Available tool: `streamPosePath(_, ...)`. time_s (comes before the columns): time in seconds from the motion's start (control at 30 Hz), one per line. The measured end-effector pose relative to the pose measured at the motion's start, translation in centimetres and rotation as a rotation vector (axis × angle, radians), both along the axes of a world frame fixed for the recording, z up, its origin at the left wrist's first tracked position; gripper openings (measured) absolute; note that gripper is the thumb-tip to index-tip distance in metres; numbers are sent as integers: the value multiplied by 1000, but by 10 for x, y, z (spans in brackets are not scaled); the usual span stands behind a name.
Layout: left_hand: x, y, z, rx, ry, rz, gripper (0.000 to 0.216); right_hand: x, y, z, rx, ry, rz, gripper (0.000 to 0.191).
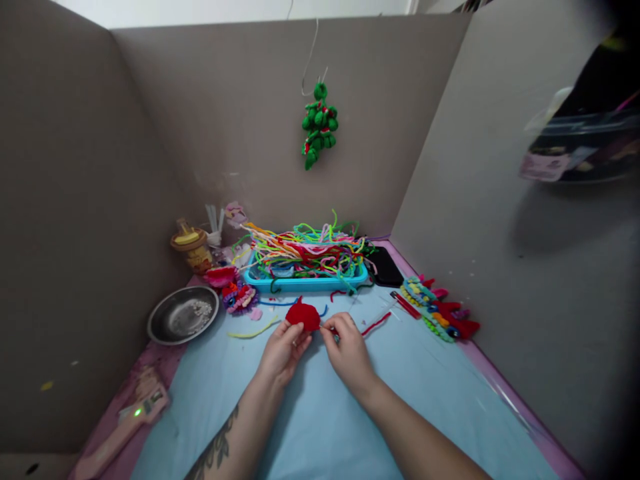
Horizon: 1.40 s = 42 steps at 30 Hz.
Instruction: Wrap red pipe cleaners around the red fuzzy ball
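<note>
My left hand (286,350) holds a small rounded red fabric piece (303,314), thumb on its near side and fingers beneath. At the piece's right edge, my right hand (346,341) is closed in a pinch. Whatever sits between those fingertips is too small to make out. A red strand (376,324) shows on the far side of the right hand; whether it joins the red piece is hidden. Just left of the left hand, a pale yellow strand (254,333) lies on the light blue cloth (320,427).
Behind the hands stands a blue tray (305,285) heaped with colourful strands (310,247). A metal bowl (183,317) with small white bits and a pink device (135,420) are leftward. Colourful finished pieces (440,310) and a black phone (385,267) lie right. A green ornament (319,127) hangs above.
</note>
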<state>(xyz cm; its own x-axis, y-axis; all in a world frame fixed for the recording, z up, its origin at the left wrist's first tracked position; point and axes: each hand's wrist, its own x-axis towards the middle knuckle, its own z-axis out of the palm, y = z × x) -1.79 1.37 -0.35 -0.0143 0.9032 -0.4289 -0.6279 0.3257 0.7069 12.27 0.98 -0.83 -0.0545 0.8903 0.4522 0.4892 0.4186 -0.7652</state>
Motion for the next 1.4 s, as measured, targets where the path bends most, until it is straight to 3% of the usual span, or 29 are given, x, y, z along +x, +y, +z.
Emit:
streamPosePath(0.33,0,2,-4,-22,-18,-9,17,-4,-1,-1,-26,93,-2,12)
streamPosePath(0.73,3,-3,5,18,13,-104,19,0,4,-2,-49,182,-3,11)
streamPosePath(0.97,1,-2,6,31,6,-35,15,0,7,-3,-108,194,-37,12)
streamPosePath(1.4,0,-3,6,56,28,-74,23,5,10,-2,-116,242,22,9)
